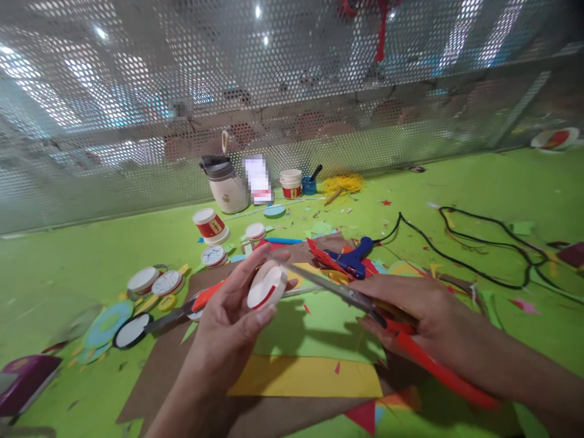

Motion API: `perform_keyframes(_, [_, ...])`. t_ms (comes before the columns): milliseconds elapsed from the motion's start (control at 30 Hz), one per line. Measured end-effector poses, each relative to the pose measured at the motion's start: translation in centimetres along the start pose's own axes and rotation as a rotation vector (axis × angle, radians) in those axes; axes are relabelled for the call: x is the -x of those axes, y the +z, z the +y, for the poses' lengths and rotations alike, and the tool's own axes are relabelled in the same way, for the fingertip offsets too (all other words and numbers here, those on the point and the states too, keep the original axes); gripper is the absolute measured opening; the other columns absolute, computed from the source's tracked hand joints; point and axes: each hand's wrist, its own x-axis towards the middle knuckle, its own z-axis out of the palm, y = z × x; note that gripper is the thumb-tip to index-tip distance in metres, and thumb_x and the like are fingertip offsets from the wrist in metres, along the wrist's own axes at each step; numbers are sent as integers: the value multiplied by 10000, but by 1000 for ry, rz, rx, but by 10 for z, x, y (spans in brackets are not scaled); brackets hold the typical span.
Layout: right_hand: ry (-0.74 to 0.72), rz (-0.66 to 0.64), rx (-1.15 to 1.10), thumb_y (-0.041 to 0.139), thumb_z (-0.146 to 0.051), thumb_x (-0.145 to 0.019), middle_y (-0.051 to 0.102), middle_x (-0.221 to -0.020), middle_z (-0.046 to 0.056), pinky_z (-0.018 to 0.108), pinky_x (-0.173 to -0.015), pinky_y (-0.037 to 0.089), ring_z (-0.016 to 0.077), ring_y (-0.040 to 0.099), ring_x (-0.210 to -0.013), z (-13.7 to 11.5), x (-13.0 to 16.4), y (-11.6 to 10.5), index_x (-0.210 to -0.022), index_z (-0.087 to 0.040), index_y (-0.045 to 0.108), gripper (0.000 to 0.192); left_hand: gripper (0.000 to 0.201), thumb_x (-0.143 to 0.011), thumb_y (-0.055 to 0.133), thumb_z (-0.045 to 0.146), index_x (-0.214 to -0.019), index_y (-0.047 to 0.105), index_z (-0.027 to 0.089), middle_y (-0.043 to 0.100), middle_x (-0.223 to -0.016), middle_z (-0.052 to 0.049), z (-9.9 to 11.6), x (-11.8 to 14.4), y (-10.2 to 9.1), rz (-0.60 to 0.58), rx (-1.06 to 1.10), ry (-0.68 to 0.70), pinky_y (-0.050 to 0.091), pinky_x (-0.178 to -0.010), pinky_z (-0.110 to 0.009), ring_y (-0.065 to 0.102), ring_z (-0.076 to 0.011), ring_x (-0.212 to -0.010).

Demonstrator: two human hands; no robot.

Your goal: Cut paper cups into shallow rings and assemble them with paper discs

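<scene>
My left hand holds a small white paper cup with a red band, tipped on its side above the paper sheets. My right hand grips red-handled scissors; their metal blades point left and reach the cup's rim. Beneath both hands lie a green sheet, a yellow sheet and brown paper on the green table.
A blue glue gun with a black cable lies behind the hands. Cups, paper discs, a jug, paint pots and yellow shreds sit at the back; a perforated metal screen closes the far side.
</scene>
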Motion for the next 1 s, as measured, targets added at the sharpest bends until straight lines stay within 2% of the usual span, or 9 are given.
perform_keyframes(100, [88,85,-92,565,-253,-875,732,-855,24,296,-640,562,202,677,-706,-3,-5,1,-1082,-222,670,235,621,-607,839,159,-1199,694,279,650,-1318,-66,-4,-2,-4,-6,5,3,502,-961,-250,528,-269,-1277])
perform_keyframes(200, [150,9,-185,571,-290,-878,690,-748,-1,269,-546,521,182,625,-617,-8,-8,-2,-1021,-218,666,186,674,-576,853,153,-1216,684,280,651,-1318,-61,-5,-2,-4,5,3,-11,496,-949,-222,499,-275,-1304])
perform_keyframes(333, [168,-263,-369,563,-283,-912,696,-893,15,247,-627,520,174,636,-751,-12,-8,-5,-997,-203,668,157,668,-569,861,149,-1204,689,260,636,-1327,-88,-7,-3,-4,-30,-34,12,521,-919,-263,498,-314,-1296])
perform_keyframes(467, [199,-406,-473,619,-338,-894,674,-960,28,236,-719,517,188,624,-885,-11,-7,-9,-1093,-192,672,252,628,-589,857,114,-1181,689,241,621,-1326,-99,-12,-6,-12,-54,-112,63,537,-875,-241,599,-260,-1166])
perform_keyframes(600, [293,-437,-563,634,-418,-877,628,-857,26,240,-671,535,181,609,-809,-12,-6,-13,-1124,-200,681,333,531,-690,797,83,-1160,650,282,652,-1219,-61,-17,-11,-14,-131,-191,152,555,-812,-237,668,-162,-949])
perform_keyframes(667, [324,-449,-614,654,-451,-854,607,-808,16,238,-635,540,170,602,-750,-12,-5,-12,-1125,-211,683,363,497,-729,765,67,-1140,620,305,653,-1209,-44,-18,-14,-12,-130,-194,242,547,-832,-240,655,-160,-1006])
perform_keyframes(800, [393,-489,-687,638,-537,-836,622,-807,22,258,-661,551,175,618,-745,-12,-3,-9,-1142,-231,667,434,479,-755,737,52,-1140,579,287,599,-1307,-65,-19,-18,-11,-85,-232,396,514,-910,-257,536,-204,-1237])
perform_keyframes(933, [417,-496,-743,555,-561,-884,666,-870,57,308,-710,560,216,657,-797,-11,7,-5,-1194,-274,643,432,522,-727,752,37,-1154,582,283,604,-1287,-60,-18,-18,-13,-63,-233,494,488,-958,-272,539,-200,-1222])
perform_keyframes(1000, [447,-413,-751,488,-494,-946,674,-939,65,333,-773,555,224,668,-850,-1,24,3,-1285,-310,579,397,578,-720,756,39,-1204,577,297,597,-1288,-56,-17,-17,-14,-51,-214,500,510,-912,-246,563,-186,-1175])
